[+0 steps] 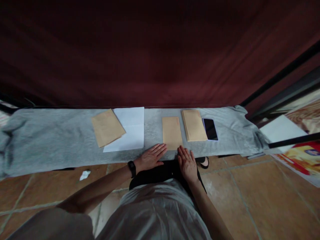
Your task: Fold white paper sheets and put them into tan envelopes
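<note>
A single brown envelope (171,131) lies flat on the grey cloth in front of me. My left hand (151,157) rests flat at its lower left corner, fingers stretched out and pointing right. At the lower right corner lies my right hand (187,163), palm down with its fingers extended and touching the envelope's edge. Neither hand grips anything. To the right is a neat stack of brown envelopes (195,126). On the left, more brown envelopes (107,127) lie askew, partly covering white paper (132,128).
A phone (210,129) lies right of the stack. The grey cloth (62,136) covers a long narrow surface against a dark red curtain (150,60). A crumpled white scrap (85,175) is on the tiled floor (240,186). A dark metal frame (282,73) stands at right.
</note>
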The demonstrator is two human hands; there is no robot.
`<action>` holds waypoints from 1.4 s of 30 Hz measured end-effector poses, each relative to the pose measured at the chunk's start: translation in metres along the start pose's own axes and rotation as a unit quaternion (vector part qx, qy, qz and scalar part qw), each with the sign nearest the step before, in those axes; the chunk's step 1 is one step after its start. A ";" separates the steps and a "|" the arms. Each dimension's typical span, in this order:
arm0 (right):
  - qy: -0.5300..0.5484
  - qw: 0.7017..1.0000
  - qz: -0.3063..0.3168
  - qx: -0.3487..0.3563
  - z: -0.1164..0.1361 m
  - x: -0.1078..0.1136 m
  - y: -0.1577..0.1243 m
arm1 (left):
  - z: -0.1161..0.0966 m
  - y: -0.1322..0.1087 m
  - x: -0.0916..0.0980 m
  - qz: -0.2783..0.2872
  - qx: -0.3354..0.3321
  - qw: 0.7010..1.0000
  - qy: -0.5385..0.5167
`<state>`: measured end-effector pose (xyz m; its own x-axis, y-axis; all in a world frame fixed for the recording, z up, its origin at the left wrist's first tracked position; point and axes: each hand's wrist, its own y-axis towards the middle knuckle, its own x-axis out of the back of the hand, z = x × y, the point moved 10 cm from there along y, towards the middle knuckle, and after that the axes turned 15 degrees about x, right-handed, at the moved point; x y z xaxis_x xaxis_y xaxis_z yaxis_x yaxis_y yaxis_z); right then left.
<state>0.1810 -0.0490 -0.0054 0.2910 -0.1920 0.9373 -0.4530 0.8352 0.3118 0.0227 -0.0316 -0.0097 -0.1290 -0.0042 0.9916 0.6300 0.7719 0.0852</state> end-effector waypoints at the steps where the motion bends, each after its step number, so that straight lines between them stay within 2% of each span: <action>1: -0.002 1.000 -0.002 -0.005 -0.002 0.001 -0.001 | 0.001 -0.001 0.000 0.000 0.005 1.000 0.000; 8: -0.014 1.000 -0.004 -0.022 -0.003 0.003 0.001 | 0.001 0.000 0.003 0.000 0.027 1.000 0.008; 15: 0.007 1.000 0.001 0.008 0.015 -0.004 0.017 | -0.008 0.012 0.007 0.008 0.062 0.998 0.025; 23: 0.021 0.988 -0.098 -0.115 -0.031 0.015 -0.001 | -0.006 0.011 0.008 -0.020 0.075 0.997 0.022; 27: 0.123 0.973 -0.133 -0.143 -0.035 0.014 0.008 | -0.006 0.011 0.010 -0.032 0.067 0.997 0.027; 29: 0.223 0.941 -0.171 -0.187 -0.040 0.011 0.011 | -0.006 0.012 0.010 -0.037 0.062 0.997 0.028; 31: 0.356 0.874 -0.217 -0.247 -0.046 0.001 0.010 | -0.006 0.012 0.011 -0.044 0.057 0.997 0.029; 32: 0.431 0.825 -0.238 -0.278 -0.047 -0.008 0.010 | -0.006 0.012 0.011 -0.049 0.054 0.997 0.030; 35: 0.624 0.648 -0.263 -0.349 -0.035 -0.038 0.013 | -0.005 0.011 0.009 -0.069 0.044 0.996 0.039; 36: 0.661 0.605 -0.256 -0.362 -0.028 -0.047 0.016 | -0.005 0.011 0.009 -0.077 0.040 0.995 0.042; 37: 0.681 0.581 -0.246 -0.372 -0.021 -0.054 0.019 | -0.005 0.010 0.009 -0.084 0.035 0.995 0.044; 38: 0.687 0.572 -0.236 -0.381 -0.016 -0.059 0.022 | -0.006 0.010 0.009 -0.090 0.028 0.995 0.046; 42: 0.660 0.590 -0.242 -0.398 -0.015 -0.066 0.028 | -0.006 0.009 0.014 -0.105 0.018 0.993 0.047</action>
<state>0.1623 -0.0052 -0.0607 0.8646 -0.3769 -0.3322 0.3378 0.9256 -0.1708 0.0312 -0.0288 0.0058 -0.1819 -0.2248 0.9573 0.5686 0.7703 0.2889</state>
